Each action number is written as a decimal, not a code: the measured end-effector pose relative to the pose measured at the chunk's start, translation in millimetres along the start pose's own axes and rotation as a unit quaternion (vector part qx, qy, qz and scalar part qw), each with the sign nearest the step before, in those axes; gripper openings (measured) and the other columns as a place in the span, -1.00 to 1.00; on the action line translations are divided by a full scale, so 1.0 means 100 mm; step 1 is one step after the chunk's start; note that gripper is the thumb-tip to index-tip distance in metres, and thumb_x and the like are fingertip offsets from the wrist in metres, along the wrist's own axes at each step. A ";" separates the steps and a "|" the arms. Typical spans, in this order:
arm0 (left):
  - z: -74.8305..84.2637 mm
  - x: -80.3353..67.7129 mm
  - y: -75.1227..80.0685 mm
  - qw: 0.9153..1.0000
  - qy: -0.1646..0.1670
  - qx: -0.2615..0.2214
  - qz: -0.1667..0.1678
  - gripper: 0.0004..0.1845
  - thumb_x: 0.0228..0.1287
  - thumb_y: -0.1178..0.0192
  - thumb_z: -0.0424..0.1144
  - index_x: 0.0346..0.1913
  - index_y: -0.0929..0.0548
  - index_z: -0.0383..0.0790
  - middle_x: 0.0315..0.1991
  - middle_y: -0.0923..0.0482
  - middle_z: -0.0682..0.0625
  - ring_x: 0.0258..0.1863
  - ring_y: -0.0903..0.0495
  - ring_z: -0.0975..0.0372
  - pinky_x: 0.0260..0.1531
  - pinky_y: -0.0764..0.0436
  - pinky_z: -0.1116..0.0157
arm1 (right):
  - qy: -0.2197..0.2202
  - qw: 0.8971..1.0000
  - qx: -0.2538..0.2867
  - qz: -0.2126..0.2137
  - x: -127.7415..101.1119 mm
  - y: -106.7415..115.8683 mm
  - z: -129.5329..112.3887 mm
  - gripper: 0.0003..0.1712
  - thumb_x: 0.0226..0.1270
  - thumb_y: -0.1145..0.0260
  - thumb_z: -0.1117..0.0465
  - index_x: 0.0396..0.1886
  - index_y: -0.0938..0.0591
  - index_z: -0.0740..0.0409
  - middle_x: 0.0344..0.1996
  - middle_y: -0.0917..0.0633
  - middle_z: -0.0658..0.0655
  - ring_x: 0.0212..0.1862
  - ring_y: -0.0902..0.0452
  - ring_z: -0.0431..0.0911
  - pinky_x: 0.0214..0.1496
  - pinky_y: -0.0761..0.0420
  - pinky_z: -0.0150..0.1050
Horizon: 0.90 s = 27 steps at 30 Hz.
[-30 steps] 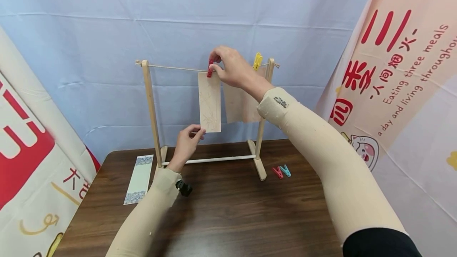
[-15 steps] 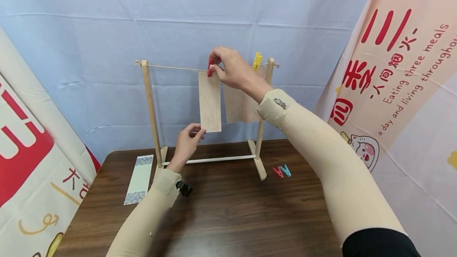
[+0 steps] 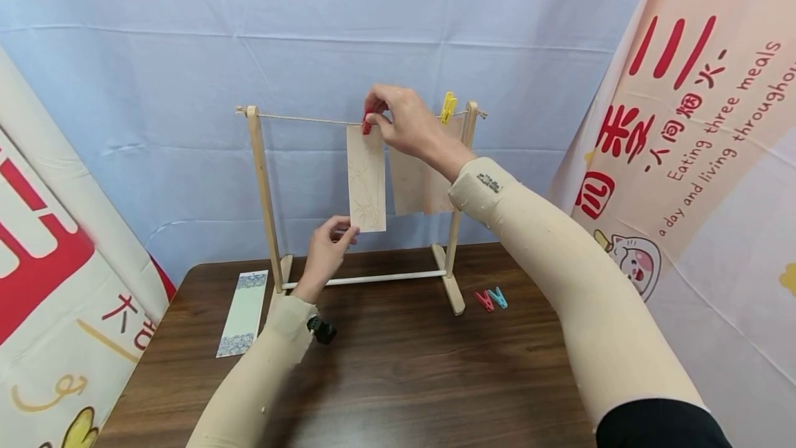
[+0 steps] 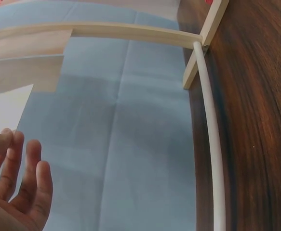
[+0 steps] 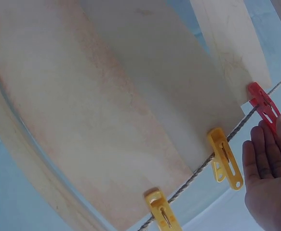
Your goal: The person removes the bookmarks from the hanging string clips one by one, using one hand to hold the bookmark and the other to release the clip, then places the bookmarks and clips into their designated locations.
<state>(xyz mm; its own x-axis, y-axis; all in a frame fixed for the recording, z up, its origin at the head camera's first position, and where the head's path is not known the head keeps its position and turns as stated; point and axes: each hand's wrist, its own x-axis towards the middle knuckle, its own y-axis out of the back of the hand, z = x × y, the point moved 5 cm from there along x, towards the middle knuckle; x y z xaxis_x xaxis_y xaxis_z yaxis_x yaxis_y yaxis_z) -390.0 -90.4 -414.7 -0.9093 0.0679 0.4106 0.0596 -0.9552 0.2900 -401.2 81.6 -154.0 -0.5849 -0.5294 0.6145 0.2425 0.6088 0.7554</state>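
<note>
Right hand point(image 3: 403, 123) pinches the red clothespin point(image 3: 367, 122) on the twine point(image 3: 298, 117) — left hand point(image 3: 326, 251) pinches the bookmark's point(image 3: 366, 178) bottom corner; bare twine leftward.

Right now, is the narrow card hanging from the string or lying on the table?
Hanging: the red peg clips the card to the string.

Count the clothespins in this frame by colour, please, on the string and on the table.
Red clothespins: 2, one on the string pinched by the right hand, one on the table
Yellow clothespins: 2, both on the string
Teal clothespins: 1, on the table
Total: 5
</note>
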 end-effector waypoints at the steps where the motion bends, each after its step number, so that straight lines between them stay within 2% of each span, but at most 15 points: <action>1: 0.00 0.00 0.00 1.000 0.000 0.000 0.000 -0.80 0.57 -0.33 -0.20 0.10 -0.76 -0.20 -0.10 -0.81 -0.19 -0.20 -0.81 0.00 -0.27 -0.69 0.24 | -0.001 1.000 0.003 0.002 0.00 0.00 0.00 -0.97 0.59 -0.33 0.36 -0.08 -0.65 0.23 -0.17 -0.78 0.11 -0.01 -0.71 -0.05 0.22 -0.64 -0.02; 6: -0.01 -0.01 0.00 1.000 0.002 -0.012 0.008 -0.82 0.57 -0.32 -0.23 0.08 -0.76 -0.23 -0.11 -0.80 -0.15 -0.21 -0.80 0.00 -0.28 -0.65 0.33 | -0.006 1.000 0.016 0.006 0.00 0.03 0.01 -0.95 0.60 -0.32 0.37 -0.05 -0.64 0.26 -0.19 -0.80 0.12 -0.02 -0.72 -0.05 0.26 -0.63 -0.03; 15: -0.04 -0.04 -0.01 1.000 -0.005 -0.011 0.012 -0.82 0.56 -0.34 -0.25 0.06 -0.76 -0.26 -0.13 -0.80 -0.17 -0.23 -0.80 -0.02 -0.27 -0.65 0.35 | 0.000 1.000 0.014 0.017 -0.04 0.05 0.01 -0.92 0.59 -0.34 0.34 -0.04 -0.65 0.25 -0.17 -0.79 0.11 -0.02 -0.71 -0.07 0.26 -0.63 -0.05; 27: -0.11 -0.06 -0.01 1.000 -0.006 -0.016 0.017 -0.83 0.55 -0.35 -0.27 0.04 -0.76 -0.30 -0.15 -0.80 -0.19 -0.18 -0.77 -0.25 -0.29 -0.63 0.40 | 0.032 0.998 0.002 0.057 -0.06 0.12 -0.02 -0.89 0.57 -0.36 0.34 -0.03 -0.65 0.29 -0.10 -0.77 0.17 0.02 -0.70 0.00 0.26 -0.63 -0.04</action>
<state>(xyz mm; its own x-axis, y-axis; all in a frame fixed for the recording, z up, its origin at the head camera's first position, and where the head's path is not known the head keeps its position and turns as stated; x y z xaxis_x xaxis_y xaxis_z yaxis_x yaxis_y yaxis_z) -388.7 -93.6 -427.3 -0.9021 0.0390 0.4298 0.0765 -0.9657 0.2482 -392.9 90.4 -148.4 -0.5025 -0.4939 0.7096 0.3018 0.6689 0.6793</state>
